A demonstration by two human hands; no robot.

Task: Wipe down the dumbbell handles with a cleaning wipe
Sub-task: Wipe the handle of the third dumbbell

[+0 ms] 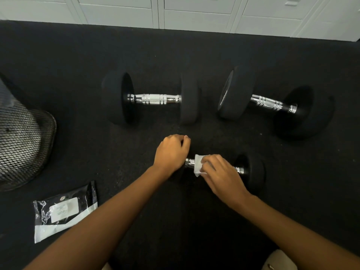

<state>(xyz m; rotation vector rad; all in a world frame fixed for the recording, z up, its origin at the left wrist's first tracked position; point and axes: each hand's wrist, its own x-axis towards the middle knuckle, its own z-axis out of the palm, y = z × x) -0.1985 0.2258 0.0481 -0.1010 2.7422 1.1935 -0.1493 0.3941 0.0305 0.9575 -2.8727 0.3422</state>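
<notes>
1 black mesh basket (25, 137) is noted at left, 1 glossy pack (64, 211) flat beside the left forearm, pale lockers (194, 14) behind. 3 dumbbells are counted on the speckled rubber floor (78, 55), with round black heads and knurled chrome bars; the far-left dumbbell (151, 99) and far-right dumbbell (266, 103) lie untouched. The near dumbbell (253, 168) has its left head covered by the curled left hand (172, 151); 1 white wipe (198, 165) is pinched round its handle (189, 163) by the right hand (222, 174).

A black mesh basket (25, 133) sits at the left edge of the dark speckled floor (175, 51). Along the far side of the floor runs a row of pale grey cabinets (194, 12) with flat panelled doors.
</notes>
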